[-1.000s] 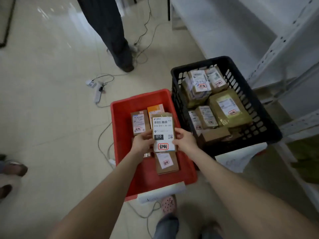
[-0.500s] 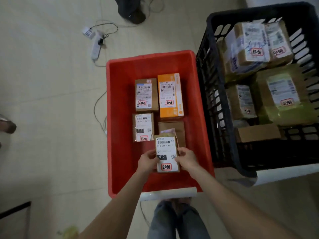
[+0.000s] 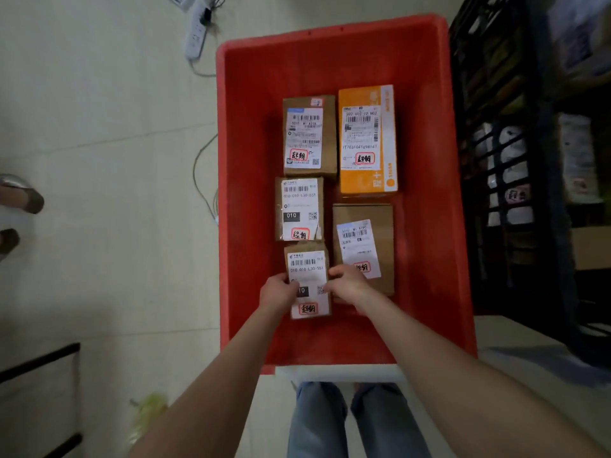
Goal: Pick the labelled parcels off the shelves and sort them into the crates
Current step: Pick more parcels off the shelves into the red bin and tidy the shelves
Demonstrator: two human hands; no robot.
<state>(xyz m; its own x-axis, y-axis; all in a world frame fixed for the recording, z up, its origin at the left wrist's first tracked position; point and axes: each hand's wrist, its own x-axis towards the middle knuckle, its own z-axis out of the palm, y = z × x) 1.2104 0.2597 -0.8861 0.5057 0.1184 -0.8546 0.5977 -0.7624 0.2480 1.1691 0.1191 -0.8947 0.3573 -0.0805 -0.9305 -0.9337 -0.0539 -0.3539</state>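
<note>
As the left hand (image 3: 279, 290) and right hand (image 3: 347, 284) clasp its long sides, fingers curled, the parcel (image 3: 309, 276) sits low in the red crate (image 3: 251, 193); lengthways away from the person, both hands equally near.

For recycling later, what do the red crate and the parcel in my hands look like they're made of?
The red crate looks like moulded plastic: uniform colour, smooth walls with a slight sheen, rounded rim. The held parcel seems to be matte brown cardboard, with a white paper label stuck on top.
</note>
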